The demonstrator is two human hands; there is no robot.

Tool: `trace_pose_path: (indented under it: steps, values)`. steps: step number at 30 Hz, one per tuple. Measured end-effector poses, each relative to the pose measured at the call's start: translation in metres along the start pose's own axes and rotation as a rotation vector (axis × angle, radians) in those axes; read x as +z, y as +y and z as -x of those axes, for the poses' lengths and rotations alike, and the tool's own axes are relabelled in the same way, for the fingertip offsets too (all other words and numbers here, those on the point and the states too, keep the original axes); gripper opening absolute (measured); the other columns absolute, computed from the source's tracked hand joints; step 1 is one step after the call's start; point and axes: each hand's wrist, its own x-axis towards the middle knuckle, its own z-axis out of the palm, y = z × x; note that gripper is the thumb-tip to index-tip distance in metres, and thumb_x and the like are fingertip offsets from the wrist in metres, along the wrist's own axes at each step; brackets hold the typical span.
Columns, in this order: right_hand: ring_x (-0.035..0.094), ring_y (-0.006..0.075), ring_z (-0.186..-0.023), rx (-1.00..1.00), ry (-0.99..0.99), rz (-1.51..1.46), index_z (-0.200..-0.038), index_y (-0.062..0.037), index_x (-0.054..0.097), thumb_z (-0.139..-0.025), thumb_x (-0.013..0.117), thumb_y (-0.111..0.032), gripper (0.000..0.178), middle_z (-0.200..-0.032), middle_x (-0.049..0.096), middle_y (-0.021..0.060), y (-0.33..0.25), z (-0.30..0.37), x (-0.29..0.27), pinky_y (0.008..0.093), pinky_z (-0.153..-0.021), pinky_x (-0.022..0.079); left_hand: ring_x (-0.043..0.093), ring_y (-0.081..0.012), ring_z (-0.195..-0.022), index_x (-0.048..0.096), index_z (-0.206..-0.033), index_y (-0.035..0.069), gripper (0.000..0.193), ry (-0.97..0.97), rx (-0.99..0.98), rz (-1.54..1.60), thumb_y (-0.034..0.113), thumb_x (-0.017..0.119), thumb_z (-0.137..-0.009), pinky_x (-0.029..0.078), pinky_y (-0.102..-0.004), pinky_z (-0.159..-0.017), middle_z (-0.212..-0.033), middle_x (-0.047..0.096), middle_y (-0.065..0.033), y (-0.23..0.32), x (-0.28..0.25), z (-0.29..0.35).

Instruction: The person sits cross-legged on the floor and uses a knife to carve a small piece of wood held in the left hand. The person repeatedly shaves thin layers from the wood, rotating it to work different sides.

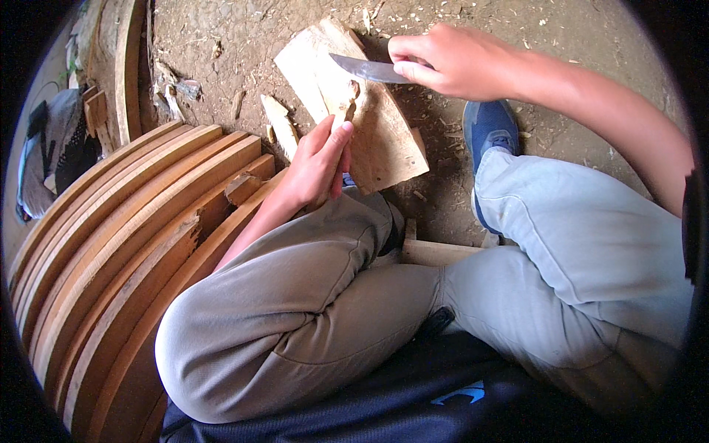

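Note:
My right hand is closed around the handle of a knife, whose curved metal blade points left across a pale wooden board. The handle is mostly hidden by my fingers. Below the blade, my left hand grips a small, knobbly carved piece of wood by its lower end, thumb on top. This piece stands out over the board, and a gap shows between it and the blade. The board lies slanted in front of my left knee.
Curved stacked wooden planks fill the left side. A split wood chunk and shavings lie on the dirt floor. My blue shoe rests right of the board. Dark cloth lies at the far left.

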Motion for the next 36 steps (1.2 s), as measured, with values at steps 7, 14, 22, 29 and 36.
trace_pose_path:
  steps: [7,14,22,29,36]
  values:
    - [0.067,0.0371,-0.074,-0.010,-0.091,0.112,-0.099,-0.0109,0.063,-0.099,0.051,-0.027,0.020,-0.075,0.065,0.0165,-0.008,0.003,0.005,0.0501,-0.067,0.051,0.054,-0.0153,-0.040,0.046,-0.091,0.003,0.039,0.014,-0.027,-0.041,0.040,0.054,-0.104,0.041,-0.0295,-0.034,-0.064,0.055,-0.0067,-0.004,0.000,-0.005]
    - [0.069,0.0361,-0.079,0.037,-0.144,0.144,-0.099,-0.0111,0.065,-0.098,0.052,-0.025,0.019,-0.080,0.067,0.0153,-0.014,0.003,0.006,0.0497,-0.069,0.053,0.056,-0.0158,-0.040,0.045,-0.092,0.002,0.041,0.023,-0.035,-0.107,0.040,0.058,-0.101,0.041,-0.0303,-0.034,-0.062,0.056,-0.0067,0.000,0.001,-0.005]
    - [0.069,0.0352,-0.085,0.072,-0.196,0.160,-0.099,-0.0106,0.065,-0.096,0.054,-0.021,0.016,-0.084,0.069,0.0141,-0.020,0.001,0.004,0.0498,-0.071,0.053,0.052,-0.0127,-0.042,0.053,-0.107,-0.002,0.043,0.091,-0.031,-0.179,0.039,0.062,-0.100,0.038,-0.0294,-0.037,-0.063,0.056,-0.0067,-0.001,0.003,-0.004]
    - [0.069,0.0343,-0.088,0.133,-0.248,0.126,-0.099,-0.0094,0.065,-0.096,0.056,-0.017,0.012,-0.088,0.069,0.0134,-0.032,0.001,-0.004,0.0503,-0.071,0.052,0.052,-0.0119,-0.051,0.059,-0.110,0.000,0.040,0.140,0.043,-0.213,0.038,0.055,-0.102,0.040,-0.0301,-0.046,-0.065,0.059,-0.0067,0.002,-0.001,-0.002]
    - [0.068,0.0298,-0.075,-0.068,-0.297,0.083,-0.096,-0.0062,0.063,-0.096,0.058,-0.015,0.010,-0.077,0.066,0.0124,-0.020,-0.011,-0.009,0.0460,-0.063,0.050,0.049,-0.0113,-0.049,0.060,-0.110,0.002,0.035,0.170,0.000,-0.245,0.036,0.055,-0.102,0.038,-0.0299,-0.045,-0.066,0.059,-0.0064,0.008,-0.002,0.005]
